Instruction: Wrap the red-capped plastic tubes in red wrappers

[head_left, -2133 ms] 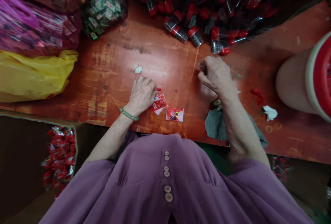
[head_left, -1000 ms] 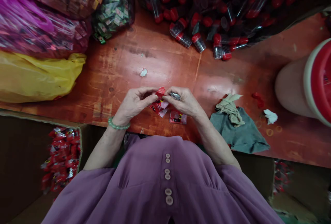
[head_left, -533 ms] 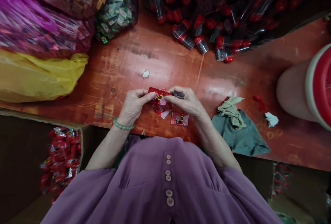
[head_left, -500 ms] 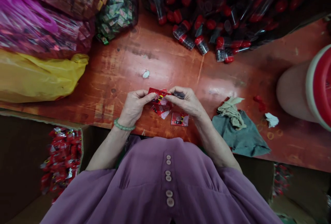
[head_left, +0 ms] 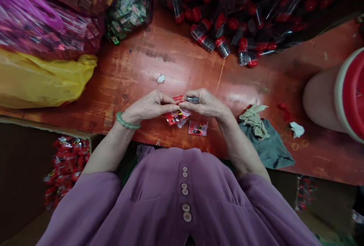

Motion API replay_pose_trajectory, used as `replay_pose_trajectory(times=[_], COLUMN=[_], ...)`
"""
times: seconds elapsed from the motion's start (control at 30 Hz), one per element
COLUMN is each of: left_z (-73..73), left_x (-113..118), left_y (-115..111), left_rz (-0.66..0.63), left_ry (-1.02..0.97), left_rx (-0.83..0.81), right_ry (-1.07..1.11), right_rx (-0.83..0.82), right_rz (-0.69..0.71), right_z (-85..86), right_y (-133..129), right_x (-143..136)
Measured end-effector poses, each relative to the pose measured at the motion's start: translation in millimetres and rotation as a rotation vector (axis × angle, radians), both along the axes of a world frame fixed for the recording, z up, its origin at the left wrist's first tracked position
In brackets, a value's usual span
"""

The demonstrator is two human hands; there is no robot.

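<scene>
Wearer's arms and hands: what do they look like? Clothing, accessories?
Loose purple cloth sleeves end around the elbows, leaving the forearms bare. The left hand is gloveless, with a pale green round-bead bracelet at its wrist. The right hand is gloveless too; no wristwear shows there.

The place looks like a small packing workshop, and its stock shows this. On the worn, reddish-brown wooden desk (head_left: 133, 79) there is a large heap of clear cylindrical plastic tubes with red caps (head_left: 233, 23), and also a transparent purple plastic bag (head_left: 54, 26) filled with many small pieces. Flat red printed packets (head_left: 198, 128) are near the front edge. Below, a brown cardboard box (head_left: 25, 159) contains numerous shiny red wrapped pieces (head_left: 66, 162).
</scene>
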State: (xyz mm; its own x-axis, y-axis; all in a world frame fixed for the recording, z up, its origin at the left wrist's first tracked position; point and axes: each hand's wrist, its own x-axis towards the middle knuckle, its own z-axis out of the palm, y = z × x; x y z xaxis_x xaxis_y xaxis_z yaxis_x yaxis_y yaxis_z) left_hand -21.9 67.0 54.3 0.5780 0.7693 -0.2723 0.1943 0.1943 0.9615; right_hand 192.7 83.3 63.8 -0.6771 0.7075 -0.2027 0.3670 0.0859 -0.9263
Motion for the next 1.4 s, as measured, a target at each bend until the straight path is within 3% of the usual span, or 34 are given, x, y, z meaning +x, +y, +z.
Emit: replay_pose_trajectory(times=[0.1,0.3,0.7,1.03,1.4], left_z=[-3.1,-15.7,-27.1,-29.0,-29.0], left_x=[3,5,10,13,12], left_y=[1,-2,-6,-5,-1], left_rz=[-0.036,0.029,0.201,0.236,0.249], left_ry=[-0.024,-0.06,-0.075,-0.105,-0.107], left_rx=[-0.082,-0.147,-0.194,-0.162,-0.194], right_ry=[0.004,0.029,0.065,0.164,0.173], right_rx=[-0.018,-0.124,-0.125,-0.229,-0.2], right_rz=[0.02,0.023,-0.012,-0.057,-0.119], right_z=[-0.3,-5.5,-13.3,-11.6,-15.6], right_y=[4,7,7,7,10], right_x=[1,3,2,0,0])
